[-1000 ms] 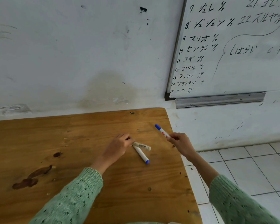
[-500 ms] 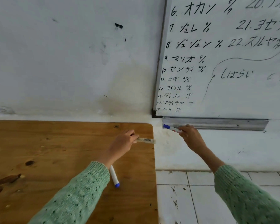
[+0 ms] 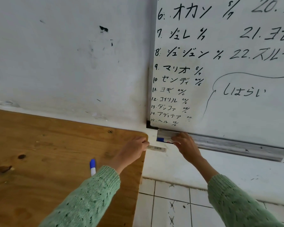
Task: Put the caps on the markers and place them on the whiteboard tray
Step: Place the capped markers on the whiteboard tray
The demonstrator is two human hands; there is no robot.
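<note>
Head view: right hand (image 3: 186, 145) lays a blue-capped marker (image 3: 164, 139) lengthwise in the whiteboard tray (image 3: 236, 143), cap leftward, while left hand (image 3: 134, 149) grips a barcoded marker (image 3: 156, 148) pointing right.

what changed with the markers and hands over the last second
The right hand carried its blue-capped marker from over the table up to the left end of the whiteboard tray. The left hand lifted the barcode-labelled marker past the table edge. The other blue-capped marker stayed on the table.
</note>
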